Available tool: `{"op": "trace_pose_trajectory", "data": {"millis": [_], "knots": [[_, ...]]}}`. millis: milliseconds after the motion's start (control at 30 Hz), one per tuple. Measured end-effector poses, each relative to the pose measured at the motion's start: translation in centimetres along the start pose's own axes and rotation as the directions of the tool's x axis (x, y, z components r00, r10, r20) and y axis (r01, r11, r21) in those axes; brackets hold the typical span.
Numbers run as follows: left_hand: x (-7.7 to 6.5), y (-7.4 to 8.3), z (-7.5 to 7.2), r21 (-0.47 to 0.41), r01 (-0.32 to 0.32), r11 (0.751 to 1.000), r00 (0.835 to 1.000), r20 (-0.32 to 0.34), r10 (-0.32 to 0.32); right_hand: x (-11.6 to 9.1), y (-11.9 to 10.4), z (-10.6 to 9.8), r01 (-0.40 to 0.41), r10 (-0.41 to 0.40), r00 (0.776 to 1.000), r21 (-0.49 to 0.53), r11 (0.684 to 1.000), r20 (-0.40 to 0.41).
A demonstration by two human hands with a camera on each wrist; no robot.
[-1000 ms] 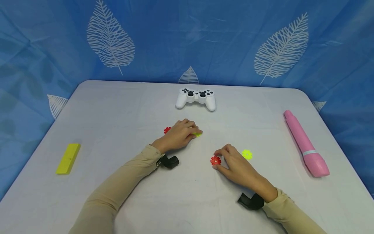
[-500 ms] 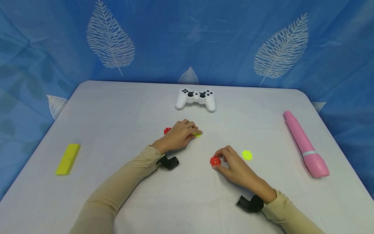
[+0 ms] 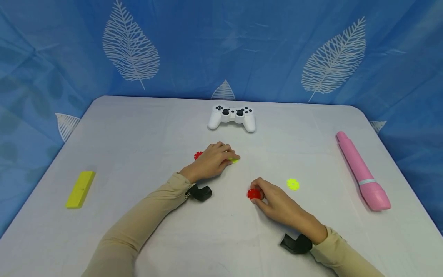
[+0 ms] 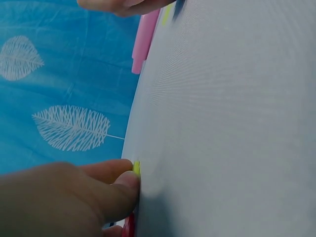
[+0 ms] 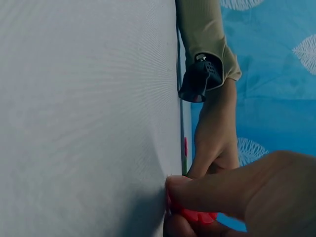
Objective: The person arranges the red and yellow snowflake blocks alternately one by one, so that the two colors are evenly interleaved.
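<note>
In the head view my left hand (image 3: 212, 161), near the middle of the table, pinches a yellow-green flower-shaped plastic disc (image 3: 234, 159). The left wrist view shows that disc (image 4: 137, 168) between thumb and finger, close to the tabletop. A red flower-shaped disc (image 3: 198, 155) lies just left of this hand, partly covered by it. Lower and to the right, my right hand (image 3: 278, 202) pinches another red flower-shaped disc (image 3: 254, 194) between thumb and fingers. That disc (image 5: 200, 216) looks tilted in the right wrist view. A second yellow-green disc (image 3: 293, 184) lies flat beyond the right hand.
A white game controller (image 3: 232, 116) sits toward the back of the white table (image 3: 155, 127). To the left lies a yellow block (image 3: 80, 189). A long pink object with a wider end (image 3: 361, 169) lies along the right side. Behind hangs a blue curtain (image 3: 263, 50) with white leaves.
My right hand has drawn slightly toward me, and its fingers have closed in on the red disc, which now looks tilted. The left hand stays in place.
</note>
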State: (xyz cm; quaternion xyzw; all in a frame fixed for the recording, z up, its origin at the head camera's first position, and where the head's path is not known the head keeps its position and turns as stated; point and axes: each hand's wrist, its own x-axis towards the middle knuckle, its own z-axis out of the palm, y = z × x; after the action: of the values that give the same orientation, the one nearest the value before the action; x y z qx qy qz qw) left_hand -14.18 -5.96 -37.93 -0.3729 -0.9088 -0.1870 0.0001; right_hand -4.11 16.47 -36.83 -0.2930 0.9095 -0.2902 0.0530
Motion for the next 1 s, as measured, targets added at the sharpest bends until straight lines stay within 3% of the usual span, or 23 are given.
{"op": "trace_pose_trajectory", "data": {"millis": [267, 600, 1000], "knots": [[-0.18, -0.07, 0.04, 0.008, -0.020, 1.000, 1.000, -0.020, 0.021, -0.40, -0.15, 0.27, 0.183, -0.181, 0.983, -0.075, 0.980, 0.037], [-0.27, -0.21, 0.23, 0.021, -0.027, 0.999, 0.999, -0.031, 0.028, -0.66, -0.95, 0.44, 0.164, -0.152, 0.981, -0.102, 0.981, 0.117], [-0.27, -0.20, 0.11, 0.024, -0.034, 0.999, 0.999, -0.028, 0.034, -0.39, -0.77, 0.55, 0.279, -0.279, 0.960, -0.078, 0.957, 0.004]]}}
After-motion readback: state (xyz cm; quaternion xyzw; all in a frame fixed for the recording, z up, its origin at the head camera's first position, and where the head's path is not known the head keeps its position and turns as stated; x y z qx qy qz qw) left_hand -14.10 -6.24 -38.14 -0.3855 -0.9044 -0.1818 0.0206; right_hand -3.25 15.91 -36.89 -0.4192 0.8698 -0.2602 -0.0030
